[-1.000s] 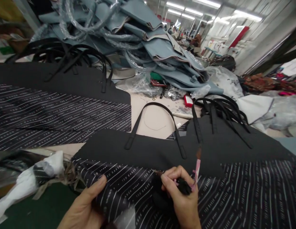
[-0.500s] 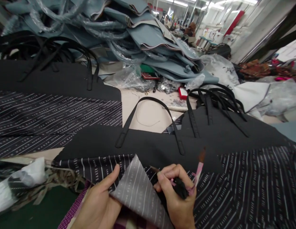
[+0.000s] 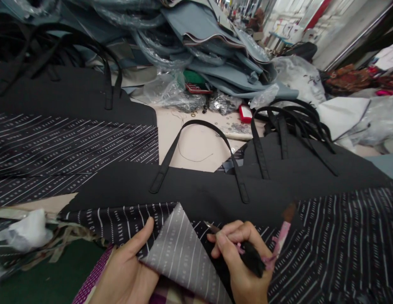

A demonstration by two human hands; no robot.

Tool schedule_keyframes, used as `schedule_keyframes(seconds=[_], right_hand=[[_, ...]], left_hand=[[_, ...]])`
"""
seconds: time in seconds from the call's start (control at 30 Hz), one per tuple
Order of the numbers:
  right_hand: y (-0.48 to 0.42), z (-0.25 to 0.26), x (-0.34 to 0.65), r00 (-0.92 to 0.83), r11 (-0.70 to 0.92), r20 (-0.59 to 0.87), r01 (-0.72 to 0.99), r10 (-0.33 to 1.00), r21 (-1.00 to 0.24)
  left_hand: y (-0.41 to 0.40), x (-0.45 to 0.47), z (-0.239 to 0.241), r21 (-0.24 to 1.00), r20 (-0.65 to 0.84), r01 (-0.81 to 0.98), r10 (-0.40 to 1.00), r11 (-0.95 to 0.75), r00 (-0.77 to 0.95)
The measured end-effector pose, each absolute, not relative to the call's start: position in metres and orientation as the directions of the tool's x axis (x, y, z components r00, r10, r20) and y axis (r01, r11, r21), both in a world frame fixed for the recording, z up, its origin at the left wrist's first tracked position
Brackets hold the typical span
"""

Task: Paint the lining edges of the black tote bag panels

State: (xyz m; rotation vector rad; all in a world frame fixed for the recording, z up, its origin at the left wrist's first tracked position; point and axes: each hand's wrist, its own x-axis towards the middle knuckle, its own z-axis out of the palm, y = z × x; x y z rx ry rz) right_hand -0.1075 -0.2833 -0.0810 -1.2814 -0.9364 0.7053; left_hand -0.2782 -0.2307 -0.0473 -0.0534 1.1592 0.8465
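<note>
A black bag panel (image 3: 196, 185) with one black strap handle (image 3: 205, 123) lies before me, with dark lining fabric printed in white stripes and lettering along its lower edge. My left hand (image 3: 126, 266) holds this lining from below, thumb on top, beside a turned-over corner (image 3: 180, 249) that shows its grey reverse. In my right hand (image 3: 240, 253) is a slim tool with a pointed metal tip (image 3: 211, 227), aimed at the lining by the panel's edge. Black and pink wrapping (image 3: 280, 245) and a brown end stick out behind that hand.
More black panels with handles and striped lining lie at left (image 3: 72, 97) and right (image 3: 310, 160). Behind is a heap of blue-grey pieces (image 3: 215, 42) in plastic. A red-and-white box (image 3: 245, 114), a red calculator-like item (image 3: 198, 88) and loose thread lie on the pale table (image 3: 193, 147).
My right hand and its tool have shifted right and slightly down, showing more of the metal tip. The left hand keeps its hold on the lining. The view has tilted down a little.
</note>
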Motion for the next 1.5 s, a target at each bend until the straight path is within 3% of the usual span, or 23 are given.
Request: schedule_keyframes(seconds=[0.23, 0.43, 0.67, 0.9, 1.03, 1.23, 1.5], right_hand=[[-0.28, -0.084, -0.107, 0.417, 0.174, 0.256, 0.226, 0.872, -0.959], [-0.278, -0.081, -0.107, 0.434, 0.156, 0.245, 0.231, 0.867, -0.96], [-0.279, -0.079, -0.106, 0.413, 0.159, 0.254, 0.252, 0.875, -0.955], [-0.278, -0.079, -0.107, 0.405, 0.139, 0.256, 0.296, 0.878, -0.945], [-0.278, -0.079, -0.107, 0.372, 0.149, 0.275, 0.333, 0.887, -0.931], [-0.278, -0.076, -0.108, 0.343, 0.155, 0.283, 0.356, 0.896, -0.922], [-0.276, -0.077, -0.109, 0.381, 0.175, 0.277, 0.281, 0.882, -0.944]], left_hand=[[-0.233, -0.265, -0.042, 0.363, -0.794, -0.594, 0.572, 0.718, 0.206], [-0.23, -0.262, -0.045, 0.216, -0.822, -0.656, 0.497, 0.723, 0.278], [-0.232, -0.266, -0.051, 0.172, -0.825, -0.667, 0.476, 0.725, 0.305], [-0.236, -0.267, -0.052, 0.193, -0.817, -0.666, 0.493, 0.721, 0.297], [-0.238, -0.265, -0.053, 0.304, -0.807, -0.626, 0.543, 0.718, 0.232], [-0.237, -0.265, -0.054, 0.307, -0.832, -0.609, 0.517, 0.731, 0.201], [-0.236, -0.266, -0.056, 0.35, -0.818, -0.583, 0.542, 0.734, 0.191]])
